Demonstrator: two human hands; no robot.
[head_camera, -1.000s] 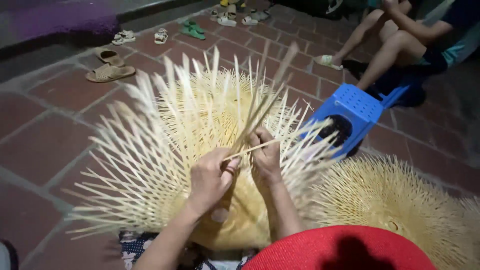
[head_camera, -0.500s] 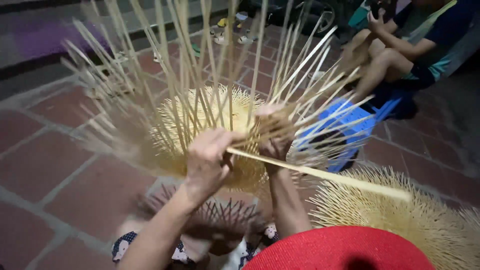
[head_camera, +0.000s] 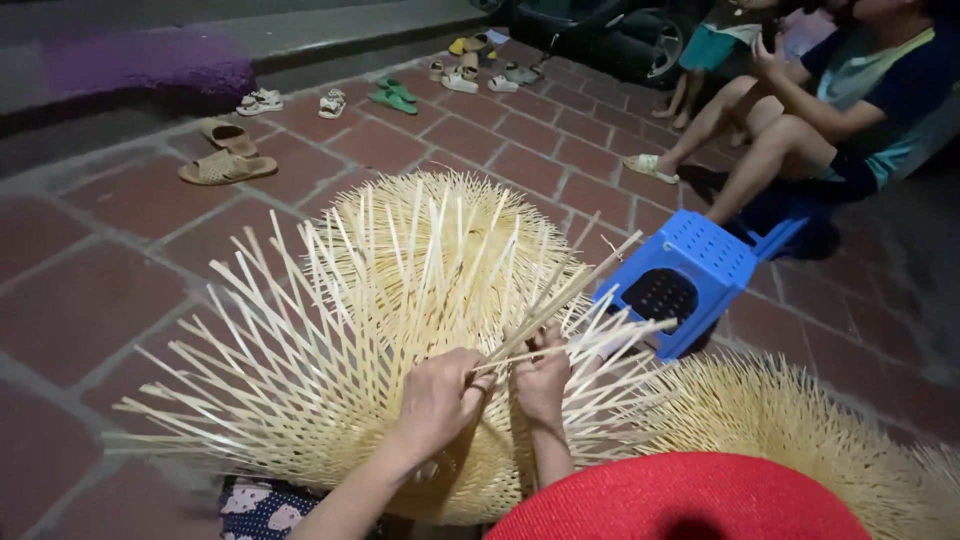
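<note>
The brick-tiled floor (head_camera: 110, 300) carries the whole scene, and against it the half-woven bamboo basket (head_camera: 400, 330) now lies tipped down and flatter across the person's lap, its loose stakes fanning outward toward the floor, where half a second ago they stood raised and upright toward the camera; the piece has been rocked back to its resting tilt, so the weave is again being worked at the rim nearest the body; a second bristling woven piece (head_camera: 800, 420) sits to the right, just beside the first, and a blue plastic stool (head_camera: 700, 265) stands behind them, with other people seated beyond it and sandals (head_camera: 225, 165) scattered near the step; a red hat brim (head_camera: 690, 500) fills the lower edge; the left hand (head_camera: 437, 400) presses on the woven wall with its fingers closed over a thin bamboo strip (head_camera: 560, 345); the right hand (head_camera: 542, 378) is bunched close against it, fingers pinched together on the same strip, which now points up and to the right rather than sweeping low across the view as before; the strip looks freshly threaded between stakes.
</note>
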